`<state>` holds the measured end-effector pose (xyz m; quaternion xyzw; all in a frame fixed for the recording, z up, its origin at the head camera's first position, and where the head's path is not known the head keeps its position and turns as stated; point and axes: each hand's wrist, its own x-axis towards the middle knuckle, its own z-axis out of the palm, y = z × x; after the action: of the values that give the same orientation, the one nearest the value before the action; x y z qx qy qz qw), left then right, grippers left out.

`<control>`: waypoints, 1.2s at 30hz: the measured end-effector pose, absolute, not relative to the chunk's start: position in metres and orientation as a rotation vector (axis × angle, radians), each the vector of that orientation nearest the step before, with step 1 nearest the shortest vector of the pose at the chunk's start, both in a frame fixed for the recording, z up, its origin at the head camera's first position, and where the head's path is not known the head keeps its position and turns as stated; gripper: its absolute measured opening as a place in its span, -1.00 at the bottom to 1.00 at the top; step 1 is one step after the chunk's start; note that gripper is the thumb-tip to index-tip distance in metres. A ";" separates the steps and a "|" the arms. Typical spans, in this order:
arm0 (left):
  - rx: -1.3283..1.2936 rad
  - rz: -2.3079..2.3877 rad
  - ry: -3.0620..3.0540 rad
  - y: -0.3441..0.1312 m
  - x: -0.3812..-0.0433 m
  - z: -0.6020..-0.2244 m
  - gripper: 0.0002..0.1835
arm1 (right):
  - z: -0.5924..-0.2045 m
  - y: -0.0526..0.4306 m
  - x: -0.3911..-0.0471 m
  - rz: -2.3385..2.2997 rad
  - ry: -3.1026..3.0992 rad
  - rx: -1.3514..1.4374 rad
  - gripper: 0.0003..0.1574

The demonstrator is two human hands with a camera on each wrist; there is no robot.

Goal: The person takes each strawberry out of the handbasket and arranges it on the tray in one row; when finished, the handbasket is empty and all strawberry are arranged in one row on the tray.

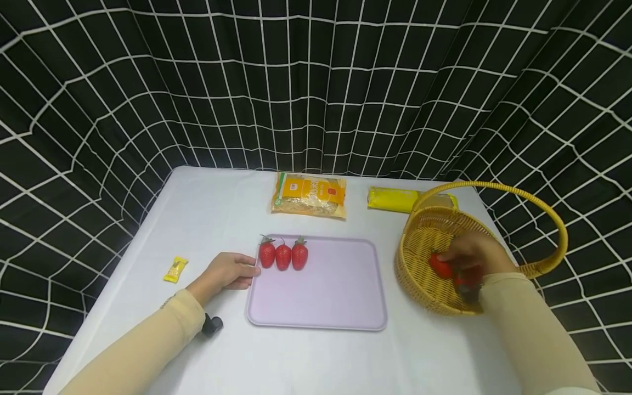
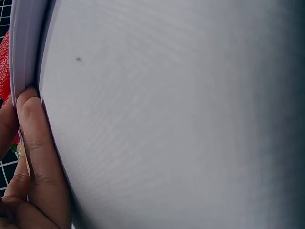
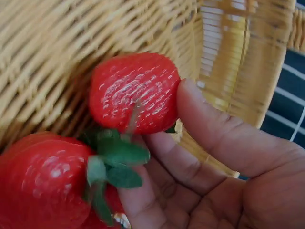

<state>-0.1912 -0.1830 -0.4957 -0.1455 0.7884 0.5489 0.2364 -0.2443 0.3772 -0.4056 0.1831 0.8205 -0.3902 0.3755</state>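
Note:
Three strawberries lie in a row at the upper left corner of a pale purple tray. My left hand pinches the left rim of this tray; up close, the fingers lie along its outer side. Inside a wicker basket at the right, my right hand pinches a strawberry, with the thumb at its side and the fingers beneath. Another strawberry with green leaves sits beside it in the basket, and more red shows partly hidden below.
An orange and clear food packet and a yellow packet lie along the back of the white table. A small yellow wrapped sweet is at the left. The basket's tall handle arches over its right side.

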 end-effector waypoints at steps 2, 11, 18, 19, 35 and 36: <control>-0.400 1.502 2.165 -0.183 -0.191 -0.496 -0.46 | -0.408 0.372 -0.247 -0.917 2.124 0.372 -0.60; -0.402 1.527 2.143 -0.182 -0.191 -0.495 -0.48 | -0.391 0.376 -0.255 -0.942 2.098 0.186 -0.34; -0.392 1.525 2.152 -0.184 -0.191 -0.496 -0.47 | -0.357 0.328 -0.246 -1.101 2.208 -0.174 -0.63; -0.393 1.523 2.153 -0.184 -0.191 -0.496 -0.47 | -0.356 0.314 -0.244 -1.108 2.212 -0.207 -0.64; -0.397 1.491 2.186 -0.179 -0.188 -0.495 -0.48 | -0.449 0.133 -0.247 -1.133 2.377 0.154 -0.60; -0.396 1.493 2.191 -0.179 -0.189 -0.494 -0.48 | -0.451 0.130 -0.247 -1.120 2.388 0.178 -0.60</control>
<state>-0.1886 -0.1789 -0.4941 -0.1438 0.7957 0.5423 0.2284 -0.2470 0.1304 -0.4510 0.0652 0.8755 -0.4105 0.2466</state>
